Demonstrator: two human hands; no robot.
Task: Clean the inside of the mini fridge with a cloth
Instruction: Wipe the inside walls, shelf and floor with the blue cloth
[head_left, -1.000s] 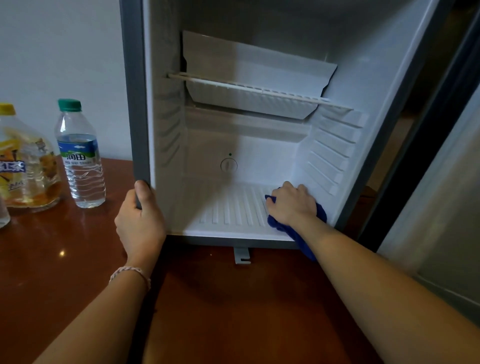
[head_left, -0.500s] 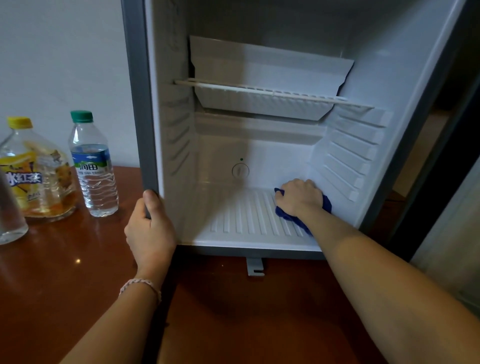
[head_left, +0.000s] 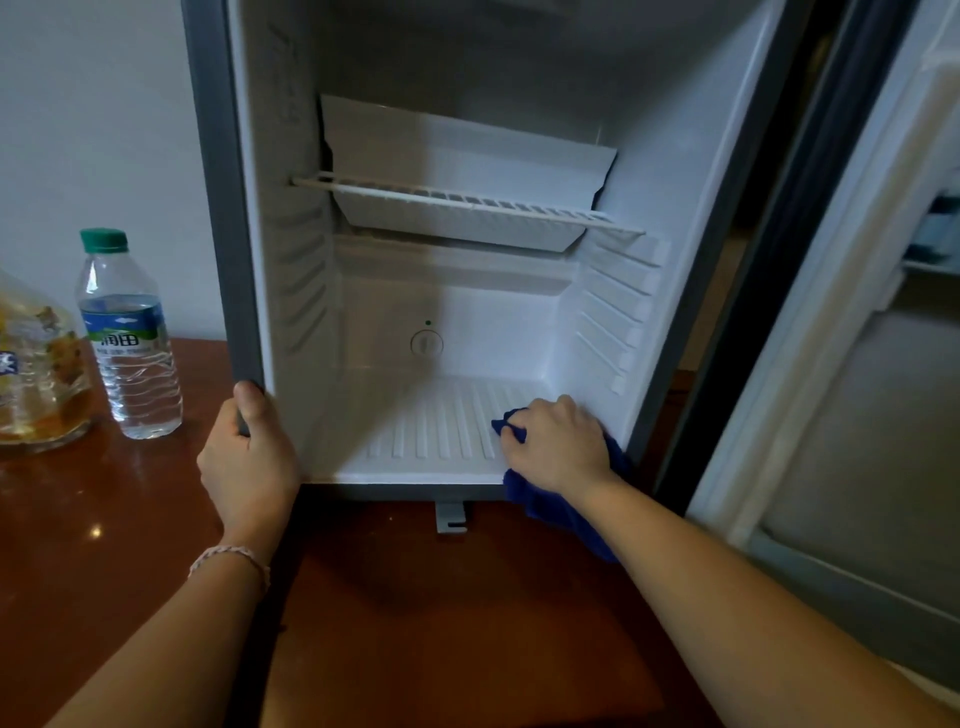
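The mini fridge (head_left: 249, 218) stands open on a brown table, its white inside bare apart from a wire shelf (head_left: 467, 205) and a tray under it. My right hand (head_left: 558, 447) grips a dark blue cloth (head_left: 566, 514) and presses it on the ribbed floor (head_left: 436, 431) at the front right corner; part of the cloth hangs over the front lip. My left hand (head_left: 249, 457) grips the fridge's grey left front edge near the bottom, thumb on the frame.
A water bottle with a green cap (head_left: 127, 338) and a larger bottle of amber drink (head_left: 36, 374) stand on the table (head_left: 104, 519) left of the fridge. The open fridge door (head_left: 857, 364) stands at the right. A grey hinge bracket (head_left: 451, 517) sticks out under the fridge.
My right hand with the cloth went toward the back of the floor, then came forward again to the front right corner. The left hand kept its hold on the frame.
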